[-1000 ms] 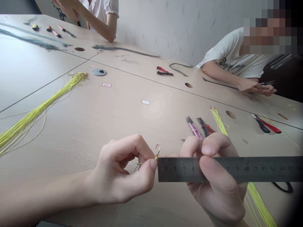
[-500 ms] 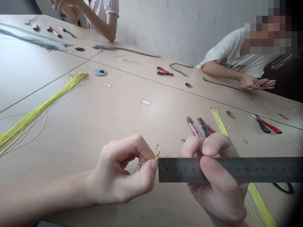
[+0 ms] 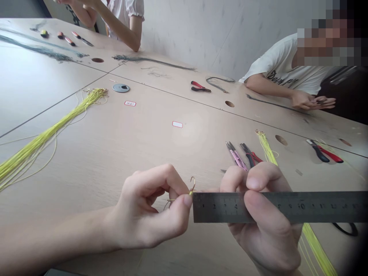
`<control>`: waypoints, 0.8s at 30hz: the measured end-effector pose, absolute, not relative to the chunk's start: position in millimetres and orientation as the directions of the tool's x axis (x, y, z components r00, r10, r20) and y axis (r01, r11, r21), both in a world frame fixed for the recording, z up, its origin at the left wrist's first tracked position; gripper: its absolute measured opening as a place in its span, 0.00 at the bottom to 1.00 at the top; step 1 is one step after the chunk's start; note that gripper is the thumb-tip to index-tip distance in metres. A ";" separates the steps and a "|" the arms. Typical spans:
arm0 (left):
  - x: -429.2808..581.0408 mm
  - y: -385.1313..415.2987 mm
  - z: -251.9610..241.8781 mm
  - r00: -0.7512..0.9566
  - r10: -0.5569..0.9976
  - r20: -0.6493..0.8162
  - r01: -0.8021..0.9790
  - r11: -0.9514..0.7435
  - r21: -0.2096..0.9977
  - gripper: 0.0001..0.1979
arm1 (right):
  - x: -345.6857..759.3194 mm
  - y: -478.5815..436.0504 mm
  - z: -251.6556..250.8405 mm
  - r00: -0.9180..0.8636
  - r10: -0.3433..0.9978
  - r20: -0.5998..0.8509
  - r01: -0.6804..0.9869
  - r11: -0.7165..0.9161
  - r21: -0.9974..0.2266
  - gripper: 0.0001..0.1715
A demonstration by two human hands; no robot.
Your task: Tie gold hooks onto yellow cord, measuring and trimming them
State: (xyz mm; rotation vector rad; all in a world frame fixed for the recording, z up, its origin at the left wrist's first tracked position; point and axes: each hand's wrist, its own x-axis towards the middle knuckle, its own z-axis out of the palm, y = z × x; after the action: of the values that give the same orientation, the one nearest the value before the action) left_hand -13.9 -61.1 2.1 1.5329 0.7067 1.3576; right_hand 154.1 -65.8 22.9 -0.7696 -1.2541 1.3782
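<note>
Your hands look almost the same as in the earlier frame. The clearest change is across the table, where the far co-worker's raised hand (image 3: pixel 64 1) has lifted nearly out of view. Your left hand (image 3: pixel 143 209) pinches a small gold hook (image 3: pixel 192 184) by its yellow-wrapped shank between thumb and forefinger, with the other fingers curled in. The hook sits right at the end of a steel ruler (image 3: pixel 276 207). Your right hand (image 3: pixel 263 230) grips that ruler, thumb pressed on its face, fingers curled over its top edge. The table (image 3: pixel 161 145) holds one pair of pink snips (image 3: pixel 237 161), three pairs of pliers (image 3: pixel 251 159) and two yellow bundles of line (image 3: pixel 43 142).
</note>
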 end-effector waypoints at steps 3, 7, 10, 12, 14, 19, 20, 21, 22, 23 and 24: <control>-13.8 -61.2 2.2 0.230 0.884 0.407 -0.154 -0.380 0.912 0.11 | 154.1 -66.3 22.9 -0.210 0.962 0.174 -0.269 0.114 -0.956 0.03; -13.9 -60.8 2.8 0.226 0.881 0.415 -0.158 -0.388 0.908 0.10 | 155.3 -67.5 23.3 -0.210 0.962 0.173 -0.265 0.115 -0.957 0.03; -14.2 -61.1 3.0 0.221 0.883 0.414 -0.148 -0.389 0.909 0.11 | 156.2 -67.3 23.5 -0.220 0.961 0.171 -0.268 0.109 -0.957 0.03; -14.0 -61.3 2.9 0.222 0.885 0.408 -0.151 -0.382 0.912 0.11 | 156.3 -66.6 23.4 -0.227 0.959 0.167 -0.264 0.105 -0.959 0.03; -13.6 -61.2 2.7 0.230 0.884 0.406 -0.163 -0.377 0.912 0.11 | 156.2 -65.9 23.2 -0.232 0.959 0.163 -0.255 0.102 -0.962 0.03; -13.4 -60.3 2.5 0.238 0.877 0.418 -0.170 -0.386 0.907 0.11 | 156.1 -65.9 23.1 -0.221 0.962 0.160 -0.245 0.104 -0.964 0.03; -13.6 -60.3 2.4 0.238 0.876 0.419 -0.167 -0.388 0.906 0.11 | 156.2 -66.0 23.3 -0.219 0.963 0.159 -0.242 0.104 -0.965 0.03; -13.7 -60.4 2.2 0.238 0.876 0.419 -0.165 -0.389 0.906 0.11 | 156.3 -66.1 23.5 -0.218 0.963 0.158 -0.239 0.105 -0.965 0.03; -13.9 -60.5 2.1 0.239 0.877 0.417 -0.164 -0.387 0.907 0.11 | 156.4 -66.1 23.7 -0.219 0.963 0.158 -0.235 0.105 -0.966 0.03; -14.0 -60.6 1.9 0.240 0.877 0.417 -0.165 -0.387 0.907 0.11 | 156.4 -66.1 23.9 -0.219 0.962 0.162 -0.235 0.109 -0.966 0.03; -14.1 -60.8 1.8 0.241 0.876 0.417 -0.165 -0.386 0.907 0.11 | 156.5 -66.0 24.0 -0.220 0.962 0.163 -0.233 0.110 -0.966 0.04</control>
State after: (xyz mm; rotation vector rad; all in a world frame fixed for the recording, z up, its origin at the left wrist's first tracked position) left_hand -14.1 -60.8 1.8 1.5339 0.6921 1.3370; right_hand 156.5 -66.0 24.0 -0.8210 -1.2736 1.3710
